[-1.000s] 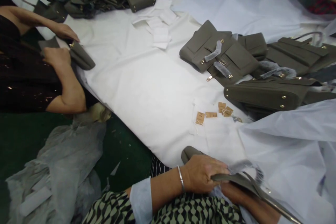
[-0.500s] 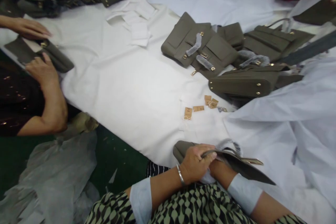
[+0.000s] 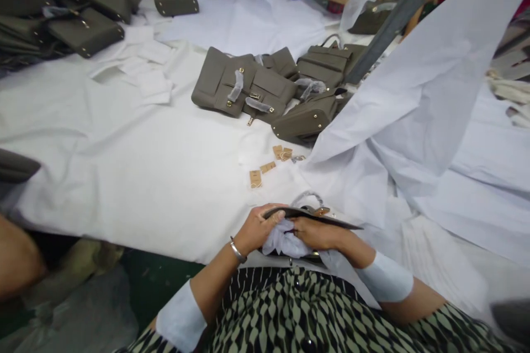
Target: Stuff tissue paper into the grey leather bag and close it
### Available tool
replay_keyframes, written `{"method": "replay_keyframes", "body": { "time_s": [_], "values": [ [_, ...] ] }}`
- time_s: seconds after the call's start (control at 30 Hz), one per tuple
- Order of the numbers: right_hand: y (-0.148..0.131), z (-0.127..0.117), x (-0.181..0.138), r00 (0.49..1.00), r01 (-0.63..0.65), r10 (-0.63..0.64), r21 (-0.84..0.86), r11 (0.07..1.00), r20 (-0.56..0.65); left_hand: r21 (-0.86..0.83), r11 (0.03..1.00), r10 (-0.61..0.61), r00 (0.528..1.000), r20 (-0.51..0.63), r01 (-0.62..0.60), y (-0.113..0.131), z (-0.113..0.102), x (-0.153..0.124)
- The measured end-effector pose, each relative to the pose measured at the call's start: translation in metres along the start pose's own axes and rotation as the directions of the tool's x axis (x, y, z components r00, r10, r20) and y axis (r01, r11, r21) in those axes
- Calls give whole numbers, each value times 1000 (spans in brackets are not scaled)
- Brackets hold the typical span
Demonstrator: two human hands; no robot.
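At the table's near edge, my left hand (image 3: 257, 226) grips the rim of an olive-grey handbag (image 3: 314, 214) held open in front of me. My right hand (image 3: 317, 233) presses a wad of white tissue paper (image 3: 281, 240) into the bag's opening, fingers closed on the paper. The bag's wrapped handle (image 3: 307, 196) arches just behind my hands. Both of my forearms wear white sleeve covers.
Several small brown paper tags (image 3: 269, 161) lie just beyond my hands. Finished olive handbags (image 3: 244, 85) lie mid-table, with more stacked at the far left (image 3: 70, 16). A big white sheet (image 3: 418, 110) rises at right. Other people work at the far side, and a co-worker's arm (image 3: 16, 256) shows at left.
The view swung right and up. My right hand came out from under the bag and now pushes white paper into it; the left hand shifted along the rim.
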State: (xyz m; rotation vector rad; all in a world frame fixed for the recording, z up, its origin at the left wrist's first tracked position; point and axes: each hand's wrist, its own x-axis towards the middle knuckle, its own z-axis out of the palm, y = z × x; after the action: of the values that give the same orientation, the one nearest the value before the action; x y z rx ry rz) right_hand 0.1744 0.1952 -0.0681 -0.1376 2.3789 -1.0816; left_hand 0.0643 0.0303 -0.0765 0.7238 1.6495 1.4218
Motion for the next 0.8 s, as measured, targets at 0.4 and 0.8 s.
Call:
{"method": "replay_keyframes", "body": {
  "time_s": [0.4, 0.8],
  "values": [
    [19, 42, -122, 923, -223, 86, -337, 915, -376, -88, 993, -63, 973, 221, 84, -8, -19, -7],
    [16, 48, -68, 917, -105, 14, -208, 973, -398, 137, 978, -178, 974, 140, 159, -22, -25, -20]
  ]
}}
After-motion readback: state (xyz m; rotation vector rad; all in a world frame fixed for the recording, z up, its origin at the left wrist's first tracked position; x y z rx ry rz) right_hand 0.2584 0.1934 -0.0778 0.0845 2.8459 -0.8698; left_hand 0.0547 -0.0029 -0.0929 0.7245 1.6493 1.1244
